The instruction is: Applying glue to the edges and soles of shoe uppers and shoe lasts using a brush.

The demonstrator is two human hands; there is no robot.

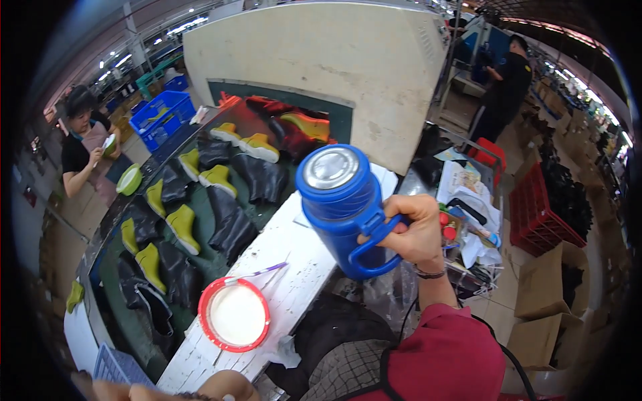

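My right hand is closed around the handle of a blue insulated jug with a silver disc on its lid, raised above the white plank in front of me. At the lower left edge my left hand shows only in part; its fingers are mostly cut off, so its grip is hidden. A red-rimmed tub of white liquid stands on the paint-chipped white plank. Across the tub's far side lies a thin purple-handled brush.
Black boot uppers and yellow-green soles cover a green conveyor, which passes under a pale panel. One person works at left, another far right. A cluttered cart, a red crate and cardboard boxes stand at right.
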